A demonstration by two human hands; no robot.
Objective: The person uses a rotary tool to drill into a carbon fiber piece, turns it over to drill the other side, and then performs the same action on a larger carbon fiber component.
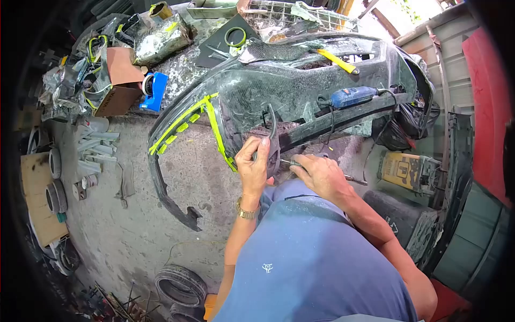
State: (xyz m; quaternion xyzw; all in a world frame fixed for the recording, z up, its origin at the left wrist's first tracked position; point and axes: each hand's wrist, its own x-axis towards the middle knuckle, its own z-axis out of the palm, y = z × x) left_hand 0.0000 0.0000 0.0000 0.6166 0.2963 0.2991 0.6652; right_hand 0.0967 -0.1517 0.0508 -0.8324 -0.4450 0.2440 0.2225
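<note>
A dark, dusty car bumper lies across the work area in front of me, with strips of yellow-green tape along its left part. My left hand pinches a curved dark plastic piece at the bumper's near edge. In my right hand is a slim tool; its thin metal tip points left toward that piece, and a dark ridged end sticks out behind the palm. Fingers cover the tool's middle. A blue rotary tool rests on the bumper above my right hand, its cord hanging down.
A yellow-handled tool lies on the bumper's far part. Behind it, a cluttered bench holds a tape roll, a blue tape dispenser and a cardboard box. A yellow-and-black box stands at right; tires lie below left.
</note>
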